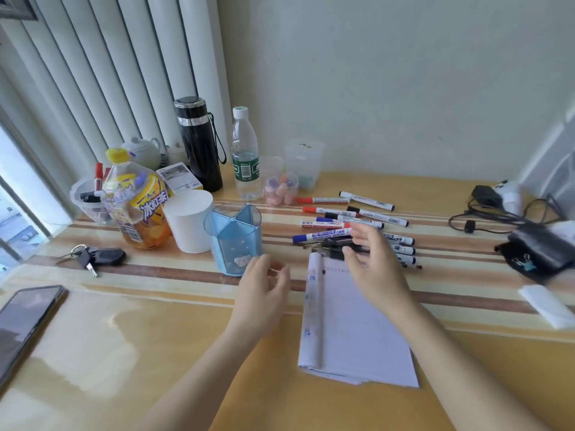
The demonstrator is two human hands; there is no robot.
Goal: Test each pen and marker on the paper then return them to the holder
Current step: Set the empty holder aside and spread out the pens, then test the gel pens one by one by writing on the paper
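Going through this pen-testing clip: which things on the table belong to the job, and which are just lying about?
Job: blue holder, loose markers, paper pad.

Lying about: keys, phone, iced tea bottle, water bottle, black flask, white cup, teapot, charger.

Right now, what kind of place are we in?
Likely a home or dorm desk by a window: vertical blinds behind, a teapot, thermos and keys on the tabletop beside the markers.

The person's left hand [263, 293] and right hand [375, 272] are bare, as are both forearms down to the view's lower edge.
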